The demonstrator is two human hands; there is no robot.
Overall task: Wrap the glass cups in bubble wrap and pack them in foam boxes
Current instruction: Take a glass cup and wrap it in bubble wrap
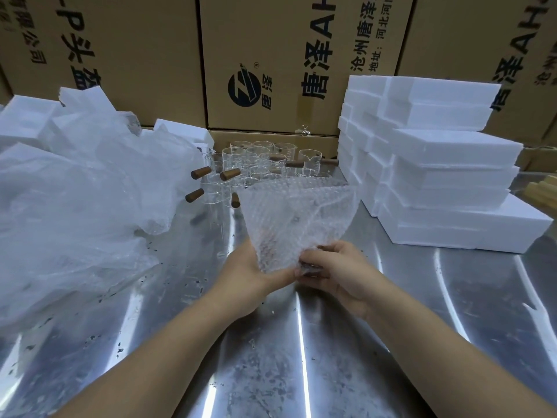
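The bubble wrap sheet [297, 224] is being held in the air above the middle of the steel counter [301, 357], fanning upward from its lower corner. Whether a cup is lying inside it cannot be told.

The left hand [244, 276] is cupping the sheet from below on its left side, with the thumb lying along the lower edge and the fingers hidden behind the wrap. The right hand [337, 273] is pinching the bunched lower corner with curled fingers. The two hands are nearly touching.

Glass cups [250, 164] with brown wooden handles [229, 174] are standing clustered at the counter's far edge, behind the sheet. White foam boxes [437, 176] are sitting stacked toward the far right corner. Clear plastic film [75, 191] is lying heaped along the left edge, over more foam pieces [27, 116]. Printed cardboard cartons [271, 55] are standing behind the counter.
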